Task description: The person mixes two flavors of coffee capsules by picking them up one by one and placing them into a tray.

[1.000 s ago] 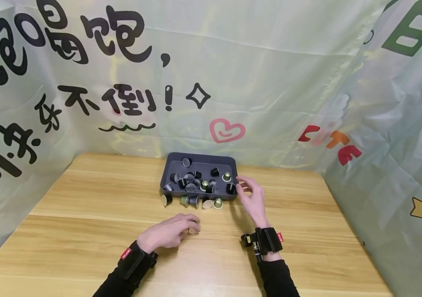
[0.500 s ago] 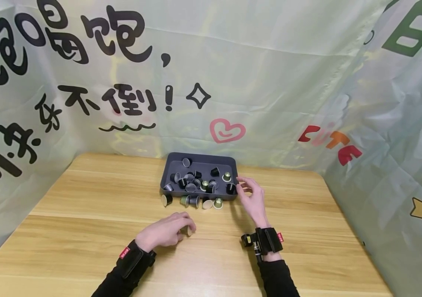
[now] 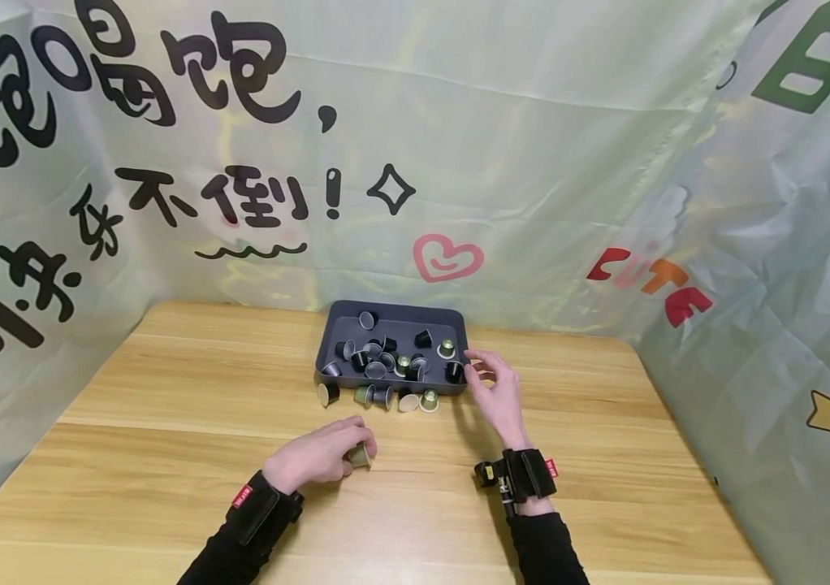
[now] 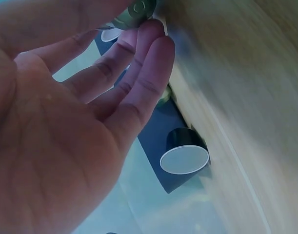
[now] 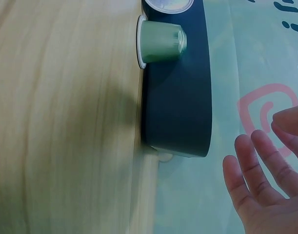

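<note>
My left hand (image 3: 316,455) pinches a green coffee capsule (image 3: 360,457) between thumb and fingers, close over the table in front of the tray. In the left wrist view the capsule's end (image 4: 134,14) shows at the fingertips, partly hidden by the thumb. At the right side of the dark grey tray (image 3: 400,310), my right hand (image 3: 495,394) has its fingers loosely bent with nothing gripped, fingertips right at the rim. Several coffee capsules lie scattered inside the tray, some on their sides, among them an upright green capsule (image 3: 446,348).
Along the tray's front wall sit several capsules: a black capsule (image 3: 330,395), a green capsule (image 3: 364,395), a dark capsule (image 3: 383,396), a white-lidded capsule (image 3: 408,401) and an upright green capsule (image 3: 429,399). A printed cloth (image 3: 532,162) hangs behind the wooden table (image 3: 641,471).
My left hand has drawn slightly left, and the capsule in its fingers has turned so that its green side shows. My right hand and the tray stay in place.
</note>
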`<action>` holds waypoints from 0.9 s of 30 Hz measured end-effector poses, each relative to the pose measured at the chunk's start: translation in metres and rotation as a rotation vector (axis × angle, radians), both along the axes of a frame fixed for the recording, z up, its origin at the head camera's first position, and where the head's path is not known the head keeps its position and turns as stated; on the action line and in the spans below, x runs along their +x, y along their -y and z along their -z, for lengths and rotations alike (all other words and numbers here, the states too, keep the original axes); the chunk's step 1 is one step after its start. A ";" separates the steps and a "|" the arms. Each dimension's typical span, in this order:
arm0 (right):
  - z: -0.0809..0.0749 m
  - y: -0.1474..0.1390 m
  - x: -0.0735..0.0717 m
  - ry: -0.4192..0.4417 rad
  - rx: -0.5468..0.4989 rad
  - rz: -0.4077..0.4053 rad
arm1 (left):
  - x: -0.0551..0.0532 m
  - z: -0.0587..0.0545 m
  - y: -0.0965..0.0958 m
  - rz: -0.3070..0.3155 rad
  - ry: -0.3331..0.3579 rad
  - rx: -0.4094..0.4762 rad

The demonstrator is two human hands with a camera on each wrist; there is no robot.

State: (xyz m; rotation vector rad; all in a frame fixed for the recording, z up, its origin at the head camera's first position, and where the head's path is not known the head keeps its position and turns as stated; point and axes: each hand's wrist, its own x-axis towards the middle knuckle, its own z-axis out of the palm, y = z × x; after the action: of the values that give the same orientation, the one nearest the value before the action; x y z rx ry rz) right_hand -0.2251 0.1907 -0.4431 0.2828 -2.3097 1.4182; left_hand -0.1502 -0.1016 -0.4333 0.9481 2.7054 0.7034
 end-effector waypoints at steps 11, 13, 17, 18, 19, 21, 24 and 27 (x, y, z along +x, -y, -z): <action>-0.002 0.000 0.001 0.007 0.012 0.008 | -0.001 -0.003 0.002 0.008 0.038 0.055; -0.002 0.000 0.001 0.009 0.013 0.010 | -0.002 -0.004 0.002 0.011 0.039 0.062; -0.002 0.001 0.001 0.026 0.013 0.017 | -0.004 -0.004 0.003 0.014 0.039 0.060; -0.002 0.002 0.001 0.030 0.011 0.019 | -0.004 -0.004 0.003 0.016 0.037 0.060; -0.002 0.002 0.000 0.032 0.007 0.019 | -0.005 -0.004 0.003 0.016 0.036 0.059; -0.001 0.002 0.000 0.032 0.001 0.020 | -0.005 -0.005 0.004 0.021 0.032 0.066; 0.000 0.002 -0.001 0.026 -0.007 0.019 | -0.006 -0.006 0.005 0.018 0.032 0.068; 0.000 0.002 -0.001 0.027 0.002 0.023 | -0.008 -0.006 0.006 0.013 0.038 0.072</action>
State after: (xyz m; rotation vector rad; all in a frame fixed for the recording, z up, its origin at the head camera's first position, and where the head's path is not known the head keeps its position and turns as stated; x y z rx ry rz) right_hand -0.2265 0.1885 -0.4431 0.2383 -2.3289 1.4172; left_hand -0.1580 -0.1075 -0.4269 0.9571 2.6549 0.8136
